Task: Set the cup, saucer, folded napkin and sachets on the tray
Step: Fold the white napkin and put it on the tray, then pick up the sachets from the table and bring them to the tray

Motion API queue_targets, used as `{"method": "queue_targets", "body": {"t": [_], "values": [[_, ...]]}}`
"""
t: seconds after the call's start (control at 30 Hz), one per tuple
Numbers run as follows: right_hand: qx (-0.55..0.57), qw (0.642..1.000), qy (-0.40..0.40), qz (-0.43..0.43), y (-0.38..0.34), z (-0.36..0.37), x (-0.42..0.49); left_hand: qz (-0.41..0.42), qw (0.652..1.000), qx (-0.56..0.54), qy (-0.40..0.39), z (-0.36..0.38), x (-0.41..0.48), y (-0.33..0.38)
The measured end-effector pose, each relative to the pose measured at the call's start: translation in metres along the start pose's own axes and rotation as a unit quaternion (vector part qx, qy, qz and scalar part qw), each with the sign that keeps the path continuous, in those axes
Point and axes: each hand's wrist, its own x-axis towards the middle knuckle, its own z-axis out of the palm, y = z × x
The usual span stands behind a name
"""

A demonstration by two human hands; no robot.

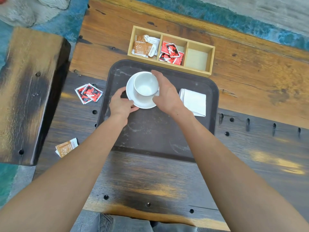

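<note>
cup and saucer on tray

white cup (145, 84) on saucer (142, 102), frame centre, dark tray (150, 131). left hand (121, 104) grip pinches saucer rim; right hand (164, 92) grip wraps cup. folded napkin (194, 102) right; red sachets (88, 93) on surface (150, 178) left.

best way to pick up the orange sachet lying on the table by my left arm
Pinch the orange sachet by its far, upper-right end, coming from above. It lies flat on the wooden table left of the tray, and that end points towards the tray, clear of anything else.
</note>
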Motion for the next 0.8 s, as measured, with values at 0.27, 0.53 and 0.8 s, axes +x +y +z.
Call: {"method": "queue_targets", "body": {"t": [0.27, 0.53, 0.8], "values": [[-0.034, 0.983, 0.147, 0.107, 0.082, -0.031, -0.024, -0.014, 1.0, -0.01, -0.001, 0.0, -0.005, -0.013], [-0.198, 0.974, 0.027, 0.111, 0.143, -0.022, -0.038, -0.011, 1.0, -0.011, 0.017, 0.003, -0.018, -0.027], [-0.245, 0.96, 0.031, 0.13, 0.139, -0.02, -0.037, -0.015, 1.0, 0.015, 0.011, -0.001, -0.021, -0.026]]}}
